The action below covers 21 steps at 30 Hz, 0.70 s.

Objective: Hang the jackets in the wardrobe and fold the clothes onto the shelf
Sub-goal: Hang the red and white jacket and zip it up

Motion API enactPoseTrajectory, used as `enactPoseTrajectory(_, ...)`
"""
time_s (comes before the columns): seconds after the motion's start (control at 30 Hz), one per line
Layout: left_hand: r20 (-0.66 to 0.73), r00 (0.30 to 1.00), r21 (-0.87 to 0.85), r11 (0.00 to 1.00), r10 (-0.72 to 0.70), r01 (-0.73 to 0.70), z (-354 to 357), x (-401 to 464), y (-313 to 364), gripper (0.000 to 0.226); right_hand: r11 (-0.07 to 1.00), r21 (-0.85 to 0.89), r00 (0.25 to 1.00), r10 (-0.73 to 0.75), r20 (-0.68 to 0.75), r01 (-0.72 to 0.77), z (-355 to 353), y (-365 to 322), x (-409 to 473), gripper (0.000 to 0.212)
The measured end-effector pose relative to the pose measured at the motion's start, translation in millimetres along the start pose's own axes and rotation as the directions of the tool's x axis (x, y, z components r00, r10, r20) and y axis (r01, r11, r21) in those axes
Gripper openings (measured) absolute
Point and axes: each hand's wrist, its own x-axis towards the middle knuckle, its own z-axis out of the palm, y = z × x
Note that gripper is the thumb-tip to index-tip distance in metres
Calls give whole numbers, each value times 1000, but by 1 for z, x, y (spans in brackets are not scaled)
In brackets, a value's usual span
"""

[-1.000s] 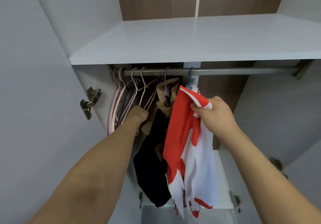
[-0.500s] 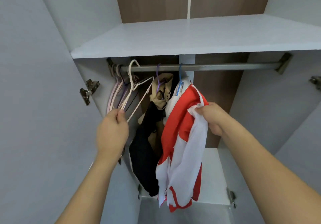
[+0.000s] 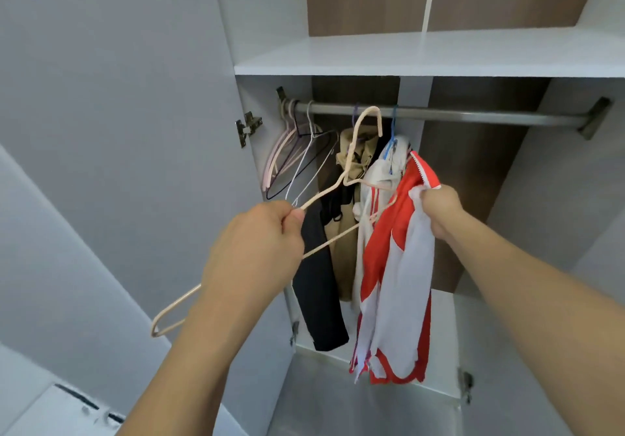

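Open wardrobe point(image 3: 422, 60), rail point(image 3: 473, 117) under the shelf. Red-and-white jacket point(image 3: 395, 266) hanging from right hand point(image 3: 439, 210), fingers bunched round its collar. Cream hanger point(image 3: 351, 178) off the rail, pinched in left hand point(image 3: 257, 249).

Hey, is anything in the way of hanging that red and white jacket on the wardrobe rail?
To the right of the hanging white jacket, the metal rail is bare. The red and white jacket in the right hand isn't yet on the cream wire hanger that the left hand holds.
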Motion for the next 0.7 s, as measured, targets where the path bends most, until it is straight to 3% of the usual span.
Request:
enactPoseTrajectory(0.17, -4, 999, -27, 999, 40, -40, 1, -3, 9, 40, 997, -50, 998, -55, -30, 54, -17, -6, -22, 31)
enactPoseTrajectory(0.3, 89, 996, -187, 982, 19, -2, 40, 5, 7, 39, 978, -21, 976, -205, 76, 207, -27, -13, -52, 27)
enactPoseTrajectory(0.4, 230, 972, -332, 935, -46, 123, 77, 15, 7, 40, 898, -133, 908, -412, 82, 420, -30, -14, -78, 25)
enactPoseTrajectory(0.43, 279, 957, -410, 892, -76, 191, 88, 17, 8, 41, 852, -197, 875, -473, 105, 484, -33, -15, -85, 20)
enactPoseTrajectory(0.5, 337, 935, -583, 755, -111, 300, 106, 17, 13, 42, 700, -357, 786, -548, 287, 618, -45, -20, -93, 4)
enactPoseTrajectory(0.53, 333, 936, -654, 689, -111, 314, 112, 16, 15, 42, 605, -401, 726, -577, 375, 688, -54, -24, -94, 7)
enactPoseTrajectory(0.63, 258, 965, -791, 562, -50, 241, 119, 10, 29, 42, 395, -504, 624, -636, 454, 768, -85, -31, -89, 24)
enactPoseTrajectory(0.7, 202, 978, -814, 563, 43, 143, 114, 12, 42, 39, 151, -629, 561, -639, 526, 762, -98, -32, -85, 34)
